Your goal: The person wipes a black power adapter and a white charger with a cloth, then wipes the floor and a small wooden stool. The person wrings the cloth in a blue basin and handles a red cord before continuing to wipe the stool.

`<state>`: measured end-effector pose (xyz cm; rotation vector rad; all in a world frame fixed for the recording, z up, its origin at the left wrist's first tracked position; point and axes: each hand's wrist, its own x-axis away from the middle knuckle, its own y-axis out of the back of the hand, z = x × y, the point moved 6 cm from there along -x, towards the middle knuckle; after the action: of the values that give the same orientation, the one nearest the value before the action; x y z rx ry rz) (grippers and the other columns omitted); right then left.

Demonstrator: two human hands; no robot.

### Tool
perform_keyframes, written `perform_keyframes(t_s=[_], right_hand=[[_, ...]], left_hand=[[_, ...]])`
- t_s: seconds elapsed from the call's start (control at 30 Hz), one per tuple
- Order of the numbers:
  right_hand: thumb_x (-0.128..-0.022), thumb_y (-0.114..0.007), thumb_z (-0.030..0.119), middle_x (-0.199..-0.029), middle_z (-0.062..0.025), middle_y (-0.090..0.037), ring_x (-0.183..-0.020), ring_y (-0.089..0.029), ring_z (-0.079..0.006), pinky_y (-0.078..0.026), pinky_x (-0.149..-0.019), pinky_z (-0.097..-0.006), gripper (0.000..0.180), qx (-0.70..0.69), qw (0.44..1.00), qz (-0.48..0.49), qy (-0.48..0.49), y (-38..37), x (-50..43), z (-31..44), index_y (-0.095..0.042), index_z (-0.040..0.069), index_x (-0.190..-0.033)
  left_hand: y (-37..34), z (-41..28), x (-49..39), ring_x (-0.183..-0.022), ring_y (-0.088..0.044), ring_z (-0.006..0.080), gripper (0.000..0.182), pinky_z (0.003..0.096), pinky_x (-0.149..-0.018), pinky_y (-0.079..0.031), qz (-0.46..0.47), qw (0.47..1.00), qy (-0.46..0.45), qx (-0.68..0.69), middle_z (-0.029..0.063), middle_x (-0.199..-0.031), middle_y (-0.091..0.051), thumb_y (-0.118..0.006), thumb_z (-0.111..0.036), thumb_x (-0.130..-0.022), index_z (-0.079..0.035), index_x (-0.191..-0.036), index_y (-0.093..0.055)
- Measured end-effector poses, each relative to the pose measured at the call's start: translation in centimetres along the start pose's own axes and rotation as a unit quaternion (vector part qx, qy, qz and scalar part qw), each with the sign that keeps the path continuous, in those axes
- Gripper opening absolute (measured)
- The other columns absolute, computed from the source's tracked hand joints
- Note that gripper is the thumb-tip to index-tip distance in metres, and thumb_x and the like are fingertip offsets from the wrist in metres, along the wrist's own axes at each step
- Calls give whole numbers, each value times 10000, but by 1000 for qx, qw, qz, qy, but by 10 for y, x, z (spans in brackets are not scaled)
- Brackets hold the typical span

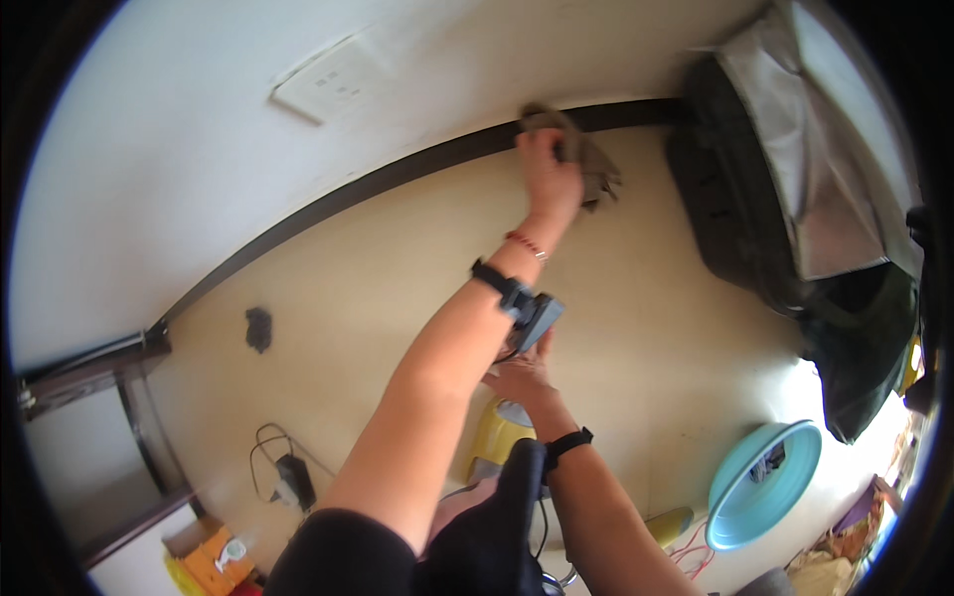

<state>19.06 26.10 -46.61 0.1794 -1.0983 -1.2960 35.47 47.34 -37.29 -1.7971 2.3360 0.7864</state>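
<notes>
My left hand [550,175] presses a grey-brown cloth [589,160] against the dark skirting board [447,155] at the foot of the white wall. The hand and the cloth look blurred, and the cloth's loose end hangs onto the beige floor [417,261]. A red bead bracelet and a strapped-on black device [531,316] sit on my left wrist and forearm. Below that device is my right hand [528,375], fingers spread, with nothing seen in it. The left forearm and the device hide part of it. A black band [570,445] circles my right wrist.
A black case [734,194] under grey fabric stands on the right. A light-blue basin [764,484] holds a dark cloth. At left lie a dark rag [258,329] and a black power adapter [296,477] with its cord. A socket plate [332,82] is on the wall.
</notes>
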Motion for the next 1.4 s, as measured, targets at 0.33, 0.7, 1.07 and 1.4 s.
perform_keyframes(t_s=[0.33,0.7,1.07,1.4], right_hand=[[-866,-725,256,-1595,-198,-274,-1474,-252,-392,-235,-1153,-592,716,86,921,-359,-123,98,109,-170,-414,115,-1494],[-900,-626,533,-1661,-206,93,-1519,127,-431,65,-1163,-641,987,47,937,-186,-294,47,140,-250,-53,170,-1617],[-889,-622,566,-1661,-207,90,-1520,130,-425,79,-1167,-630,1005,39,935,-155,-316,56,139,-241,-66,147,-1614],[-879,-631,569,-1664,-207,69,-1523,105,-432,60,-1165,-637,981,8,939,-181,-293,64,142,-232,-124,156,-1610]], left_hand=[[211,123,69,-1075,-573,203,438,344,-949,-485,-270,887,329,179,65,-1181,-551,-522,117,-792,-54,-1195,-512],[288,225,-7,-876,-570,192,354,336,-858,-518,-462,809,331,149,67,-1076,-533,-564,75,-801,-41,-1120,-463],[140,150,-4,-832,-518,157,292,301,-795,-473,-308,895,252,202,40,-962,-503,-556,112,-756,-46,-986,-468],[-139,8,-2,-924,-558,223,284,335,-842,-462,93,978,123,140,116,-988,-601,-640,-8,-785,-34,-1059,-565]])
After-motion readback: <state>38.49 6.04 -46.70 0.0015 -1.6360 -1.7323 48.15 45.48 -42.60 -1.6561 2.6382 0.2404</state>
